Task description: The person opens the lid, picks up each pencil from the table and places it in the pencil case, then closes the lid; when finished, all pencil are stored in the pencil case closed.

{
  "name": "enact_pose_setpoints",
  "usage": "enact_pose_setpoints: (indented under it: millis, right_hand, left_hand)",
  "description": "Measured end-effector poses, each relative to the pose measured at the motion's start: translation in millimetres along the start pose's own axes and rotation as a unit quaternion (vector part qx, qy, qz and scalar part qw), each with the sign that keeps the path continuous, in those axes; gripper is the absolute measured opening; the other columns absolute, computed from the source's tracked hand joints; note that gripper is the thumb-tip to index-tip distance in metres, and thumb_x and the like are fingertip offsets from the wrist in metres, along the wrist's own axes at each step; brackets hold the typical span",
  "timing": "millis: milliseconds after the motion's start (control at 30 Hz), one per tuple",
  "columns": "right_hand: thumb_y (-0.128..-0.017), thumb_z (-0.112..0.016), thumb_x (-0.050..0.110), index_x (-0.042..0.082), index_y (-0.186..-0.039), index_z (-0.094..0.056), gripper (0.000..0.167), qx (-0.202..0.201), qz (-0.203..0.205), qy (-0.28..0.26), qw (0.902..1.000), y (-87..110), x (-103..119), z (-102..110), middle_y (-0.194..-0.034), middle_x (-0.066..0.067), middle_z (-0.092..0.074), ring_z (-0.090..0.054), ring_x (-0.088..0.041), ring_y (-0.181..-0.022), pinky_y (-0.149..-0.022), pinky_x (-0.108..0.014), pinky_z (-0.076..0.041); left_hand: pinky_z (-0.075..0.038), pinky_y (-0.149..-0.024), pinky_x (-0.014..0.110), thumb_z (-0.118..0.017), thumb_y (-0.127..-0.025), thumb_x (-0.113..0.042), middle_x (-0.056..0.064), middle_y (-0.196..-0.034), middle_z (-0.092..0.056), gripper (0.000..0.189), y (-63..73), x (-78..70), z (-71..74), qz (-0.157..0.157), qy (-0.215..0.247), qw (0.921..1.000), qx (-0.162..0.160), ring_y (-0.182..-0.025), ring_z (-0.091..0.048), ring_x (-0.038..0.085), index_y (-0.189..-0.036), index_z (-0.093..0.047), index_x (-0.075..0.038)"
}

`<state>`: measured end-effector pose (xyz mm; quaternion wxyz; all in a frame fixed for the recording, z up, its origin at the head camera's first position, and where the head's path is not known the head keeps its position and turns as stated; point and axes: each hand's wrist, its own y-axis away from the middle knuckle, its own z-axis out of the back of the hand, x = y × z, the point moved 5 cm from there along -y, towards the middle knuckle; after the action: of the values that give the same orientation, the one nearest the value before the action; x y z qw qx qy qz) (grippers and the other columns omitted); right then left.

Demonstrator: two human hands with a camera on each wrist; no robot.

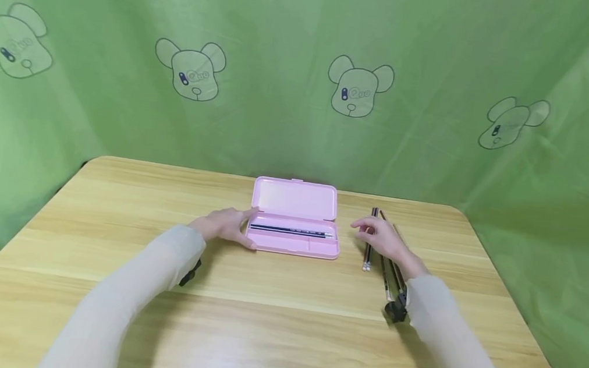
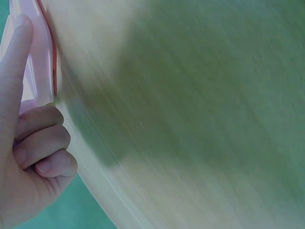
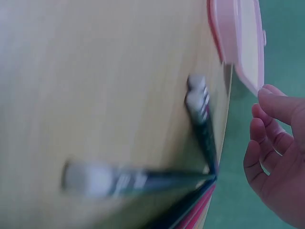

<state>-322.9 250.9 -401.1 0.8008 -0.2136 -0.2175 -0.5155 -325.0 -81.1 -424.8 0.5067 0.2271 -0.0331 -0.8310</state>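
A pink pencil case [image 1: 281,243] lies with its lid [image 1: 295,199] raised at the back. Dark pencils [image 1: 290,230] with white ends lie lengthwise in its rear compartment. My left hand [image 1: 225,223] grips the case's left end, thumb at the front corner and a finger at the hinge side. Seen from the left wrist, three fingers [image 2: 45,136] are curled beside the case. Over a pair of dark pencils [image 1: 368,256] right of the case hovers my right hand [image 1: 385,239], fingers loosely bent and holding nothing. Several more pencils [image 1: 385,278] lie partly beneath that hand and wrist.
The wooden table [image 1: 260,333] has its back edge just behind the case. A green curtain [image 1: 273,129] printed with mouse heads surrounds it. A black wrist camera [image 1: 395,310] sits low beside the loose pencils. In the right wrist view, red-sided pencils [image 3: 198,210] lie among them.
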Motion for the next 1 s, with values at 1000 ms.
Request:
enact_pose_setpoints:
  millis: [1000]
  right_hand:
    - [-0.085,-0.057,-0.001,-0.012,-0.114,-0.053,0.032,-0.006,-0.096,0.007,0.9954,50.4,-61.2,49.4,-0.09,-0.02,-0.058,-0.055,-0.03,-0.085,-0.071,-0.029,-0.048]
  left_hand:
    - [-0.041,-0.095,0.046,-0.069,-0.068,-0.059,0.026,-0.132,-0.045,0.104,0.2,2.1,-1.2,-0.003,0.0,1.0,-0.003,-0.119,-0.046,0.036,-0.147,-0.017,-0.016]
